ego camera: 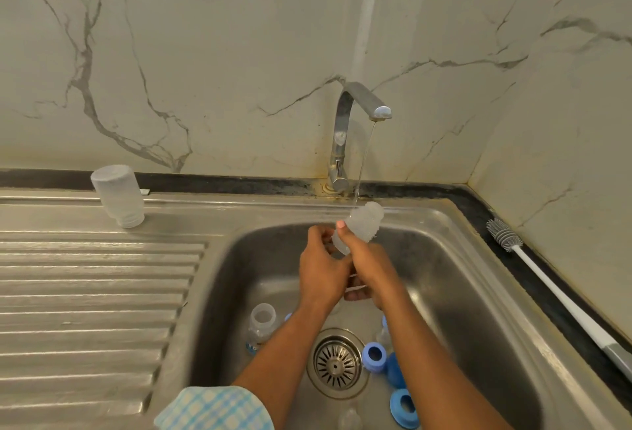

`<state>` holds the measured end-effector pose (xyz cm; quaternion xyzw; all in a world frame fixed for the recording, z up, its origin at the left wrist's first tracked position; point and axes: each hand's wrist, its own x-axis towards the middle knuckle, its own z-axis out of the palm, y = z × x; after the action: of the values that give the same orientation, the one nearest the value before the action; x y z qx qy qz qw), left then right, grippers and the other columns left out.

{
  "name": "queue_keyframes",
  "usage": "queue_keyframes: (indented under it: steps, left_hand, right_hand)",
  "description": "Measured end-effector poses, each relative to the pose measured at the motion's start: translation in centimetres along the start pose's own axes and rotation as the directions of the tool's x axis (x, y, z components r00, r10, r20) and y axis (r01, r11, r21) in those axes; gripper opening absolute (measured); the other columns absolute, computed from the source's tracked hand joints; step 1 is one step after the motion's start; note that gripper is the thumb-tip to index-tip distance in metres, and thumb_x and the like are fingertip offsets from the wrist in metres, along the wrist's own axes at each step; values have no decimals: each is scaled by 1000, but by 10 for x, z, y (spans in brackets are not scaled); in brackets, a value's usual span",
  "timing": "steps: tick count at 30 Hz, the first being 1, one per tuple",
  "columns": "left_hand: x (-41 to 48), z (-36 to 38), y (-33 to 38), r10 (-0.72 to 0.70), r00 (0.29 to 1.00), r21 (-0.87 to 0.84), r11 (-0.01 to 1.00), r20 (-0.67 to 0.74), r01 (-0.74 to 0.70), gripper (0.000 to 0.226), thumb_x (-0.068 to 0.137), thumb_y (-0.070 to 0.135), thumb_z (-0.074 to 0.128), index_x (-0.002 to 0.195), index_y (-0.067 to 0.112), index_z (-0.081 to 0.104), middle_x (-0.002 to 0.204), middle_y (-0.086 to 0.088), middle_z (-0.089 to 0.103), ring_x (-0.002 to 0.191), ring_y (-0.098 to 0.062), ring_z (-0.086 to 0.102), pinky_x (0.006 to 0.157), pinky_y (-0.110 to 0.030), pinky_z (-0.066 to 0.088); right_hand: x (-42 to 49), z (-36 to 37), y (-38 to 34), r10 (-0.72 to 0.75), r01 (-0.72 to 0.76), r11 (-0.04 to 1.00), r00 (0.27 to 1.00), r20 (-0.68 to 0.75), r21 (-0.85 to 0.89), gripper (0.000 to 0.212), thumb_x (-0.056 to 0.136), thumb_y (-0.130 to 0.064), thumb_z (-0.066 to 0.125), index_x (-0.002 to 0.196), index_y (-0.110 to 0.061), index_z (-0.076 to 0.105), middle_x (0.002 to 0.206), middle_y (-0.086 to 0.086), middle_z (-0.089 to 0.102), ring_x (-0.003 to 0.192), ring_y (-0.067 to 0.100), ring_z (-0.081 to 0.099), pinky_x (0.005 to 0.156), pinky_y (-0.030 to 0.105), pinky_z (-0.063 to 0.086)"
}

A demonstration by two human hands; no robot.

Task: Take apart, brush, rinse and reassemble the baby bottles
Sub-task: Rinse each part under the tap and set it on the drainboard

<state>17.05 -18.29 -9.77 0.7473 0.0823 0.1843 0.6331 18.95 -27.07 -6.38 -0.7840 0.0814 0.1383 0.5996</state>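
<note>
My right hand [367, 267] grips a clear baby bottle [364, 224] over the sink [455, 299], thumb up along its side. A thin stream of water from the tap [345, 128] falls onto the bottle's upper end. My left hand [319, 263] has its fingers curled on the bottle's lower end. A second clear bottle [118, 197] stands upside down on the draining board. A third open bottle [260, 325] lies in the sink. Two blue screw rings [374, 356] [405, 407] and a blue cap [396, 373] lie by the drain [337, 363]. A clear teat [349, 419] sits at the bottom edge.
A grey bottle brush [505, 234] with a long white handle lies on the dark counter strip along the right wall. The ribbed draining board [85, 292] extends to the left. Marble-patterned walls close in behind and on the right.
</note>
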Motion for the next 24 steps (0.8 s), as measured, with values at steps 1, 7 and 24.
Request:
queue_keyframes:
  steps: [1, 7, 24]
  left_hand:
    - [1, -1, -1, 0, 1000, -7, 1000, -12, -1, 42, 83, 20, 77, 115, 25, 50, 100, 14, 62, 94, -4, 64, 79, -26, 57]
    - [8, -9, -5, 95, 993, 69, 993, 65, -100, 33, 82, 20, 76, 110, 27, 59, 89, 11, 69, 81, -3, 67, 73, -21, 57]
    - [13, -28, -12, 18, 990, 329, 942, 136, -63, 42, 71, 38, 80, 100, 22, 53, 86, 8, 68, 77, -7, 66, 69, -30, 56]
  right_hand:
    - [3, 6, 2, -23, 23, 996, 1000, 0, 81, 52, 85, -66, 58, 107, -20, 67, 92, 5, 74, 84, 23, 72, 72, 43, 61]
    - [13, 12, 10, -164, 156, 947, 986, 5, 282, 27, 90, -38, 66, 106, -17, 70, 92, 5, 76, 90, 24, 73, 73, 36, 57]
    - [37, 29, 7, -84, 144, 909, 982, -168, 391, 34, 79, -29, 77, 106, -10, 68, 97, 12, 73, 87, 25, 72, 72, 36, 60]
